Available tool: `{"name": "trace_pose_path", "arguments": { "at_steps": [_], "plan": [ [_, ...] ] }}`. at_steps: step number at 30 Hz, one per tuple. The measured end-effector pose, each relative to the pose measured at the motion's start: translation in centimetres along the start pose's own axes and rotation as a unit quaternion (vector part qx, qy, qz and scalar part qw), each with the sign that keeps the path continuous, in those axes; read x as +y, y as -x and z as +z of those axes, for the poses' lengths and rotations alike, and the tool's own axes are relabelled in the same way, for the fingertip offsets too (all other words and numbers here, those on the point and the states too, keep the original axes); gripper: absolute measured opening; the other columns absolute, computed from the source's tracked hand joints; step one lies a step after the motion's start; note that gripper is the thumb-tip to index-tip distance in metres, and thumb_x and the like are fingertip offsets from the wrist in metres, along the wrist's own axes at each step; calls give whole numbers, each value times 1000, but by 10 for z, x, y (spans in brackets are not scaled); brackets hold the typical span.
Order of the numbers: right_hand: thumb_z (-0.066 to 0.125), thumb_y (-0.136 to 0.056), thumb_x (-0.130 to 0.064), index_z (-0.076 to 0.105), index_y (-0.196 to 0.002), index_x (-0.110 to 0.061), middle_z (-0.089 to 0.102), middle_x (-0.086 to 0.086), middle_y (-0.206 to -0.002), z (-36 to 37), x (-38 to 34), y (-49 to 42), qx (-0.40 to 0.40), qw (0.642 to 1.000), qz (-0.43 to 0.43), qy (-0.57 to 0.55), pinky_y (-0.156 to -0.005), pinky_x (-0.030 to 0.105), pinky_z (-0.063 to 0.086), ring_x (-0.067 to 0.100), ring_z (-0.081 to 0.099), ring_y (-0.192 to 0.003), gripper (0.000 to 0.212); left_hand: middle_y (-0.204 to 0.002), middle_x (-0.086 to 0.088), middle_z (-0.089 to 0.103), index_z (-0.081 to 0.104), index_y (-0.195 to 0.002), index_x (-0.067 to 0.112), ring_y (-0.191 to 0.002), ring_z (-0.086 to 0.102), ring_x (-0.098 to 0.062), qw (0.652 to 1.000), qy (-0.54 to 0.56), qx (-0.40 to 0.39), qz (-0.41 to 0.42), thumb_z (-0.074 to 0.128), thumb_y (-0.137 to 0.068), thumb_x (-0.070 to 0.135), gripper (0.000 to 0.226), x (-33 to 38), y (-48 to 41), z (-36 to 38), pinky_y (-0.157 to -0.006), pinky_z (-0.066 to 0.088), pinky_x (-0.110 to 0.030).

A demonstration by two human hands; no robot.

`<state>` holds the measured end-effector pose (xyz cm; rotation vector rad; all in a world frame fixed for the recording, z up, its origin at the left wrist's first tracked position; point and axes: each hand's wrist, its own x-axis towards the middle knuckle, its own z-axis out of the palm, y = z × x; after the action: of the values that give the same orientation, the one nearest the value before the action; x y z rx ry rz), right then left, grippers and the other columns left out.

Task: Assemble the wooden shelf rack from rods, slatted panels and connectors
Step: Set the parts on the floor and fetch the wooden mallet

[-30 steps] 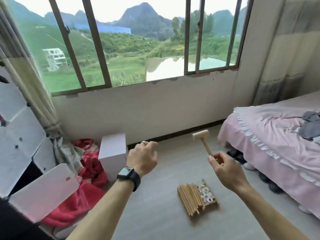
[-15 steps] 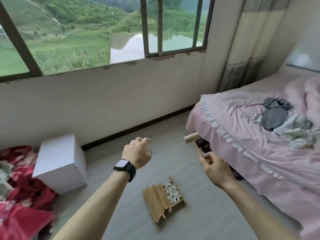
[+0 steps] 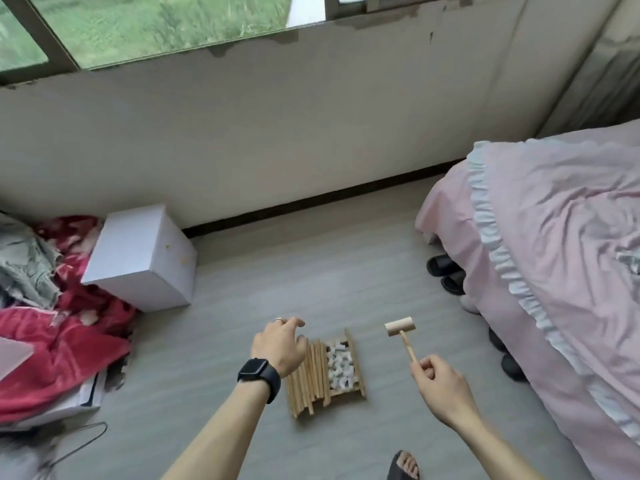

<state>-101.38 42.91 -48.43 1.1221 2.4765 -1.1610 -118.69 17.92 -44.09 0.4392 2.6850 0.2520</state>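
A bundle of wooden rods (image 3: 310,374) lies on the grey floor, on a slatted wooden panel (image 3: 356,370). A heap of white connectors (image 3: 339,365) rests on the panel beside the rods. My left hand (image 3: 278,344) hovers above the rods' left end, fingers loosely curled and holding nothing; a dark watch sits on its wrist. My right hand (image 3: 438,384) is closed on the handle of a small wooden mallet (image 3: 401,332), whose head points up and away, to the right of the pile.
A white box (image 3: 138,261) stands against the wall at left, next to red and grey cloth (image 3: 59,337). A pink-covered bed (image 3: 554,271) fills the right side, with dark slippers (image 3: 445,273) under its edge. My sandalled foot (image 3: 403,465) is at the bottom.
The view has tilted down from the window toward the floor. Both hands have dropped closer to the pile, the left one now over the rods. The mallet stays in my right hand.
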Motion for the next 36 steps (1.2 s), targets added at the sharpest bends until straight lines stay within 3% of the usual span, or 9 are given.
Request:
{"name": "trace_pose_path", "arguments": {
  "at_steps": [10, 17, 21, 27, 31, 36],
  "plan": [
    [55, -98, -43, 56, -83, -24, 65, -8, -79, 58, 67, -131, -128, 988, 61, 57, -70, 34, 39, 27, 60, -86, 25, -130, -4, 57, 55, -132, 29, -117, 56, -27, 989, 9, -109, -103, 42, -96, 33, 39, 9, -82, 128, -94, 48, -38],
    [58, -97, -39, 63, -85, -21, 70, 1, -83, 218, 169, -222, -199, 970, 142, 6, -73, 35, 45, 28, 63, -89, 22, -133, -7, 54, 53, -133, 26, -122, 50, -31, 971, -14, -214, -110, 41, -97, 34, 39, -28, -160, 337, -99, 45, -42],
    [52, -100, -37, 61, -86, -19, 69, 2, -86, 319, 248, -258, -201, 965, 164, 44, -75, 35, 43, 29, 61, -91, 25, -143, -7, 45, 46, -140, 25, -130, 41, -32, 962, -35, -255, -89, 42, -96, 31, 44, -59, -190, 467, -106, 38, -44],
    [46, -102, -41, 54, -85, -25, 64, -1, -86, 421, 329, -309, -137, 973, 171, 66, -71, 36, 42, 29, 59, -89, 24, -163, -8, 20, 26, -154, 28, -150, 14, -31, 980, -49, -186, -43, 43, -97, 37, 60, -106, -234, 596, -119, 20, -46],
    [44, -102, -43, 50, -83, -25, 63, -4, -83, 456, 348, -351, -86, 984, 141, 72, -69, 36, 39, 27, 57, -84, 27, -167, -6, 11, 20, -156, 31, -152, 6, -31, 991, -57, -116, -20, 40, -99, 45, 62, -125, -269, 636, -121, 16, -49],
    [44, -103, -40, 51, -93, -23, 70, 4, -94, 495, 353, -409, -23, 995, 62, 74, -73, 39, 44, 35, 62, -96, 21, -168, 1, -4, 7, -158, 41, -153, -9, -28, 998, -47, -33, 3, 30, -98, 59, 66, -146, -319, 671, -120, 2, -58]
  ]
}}
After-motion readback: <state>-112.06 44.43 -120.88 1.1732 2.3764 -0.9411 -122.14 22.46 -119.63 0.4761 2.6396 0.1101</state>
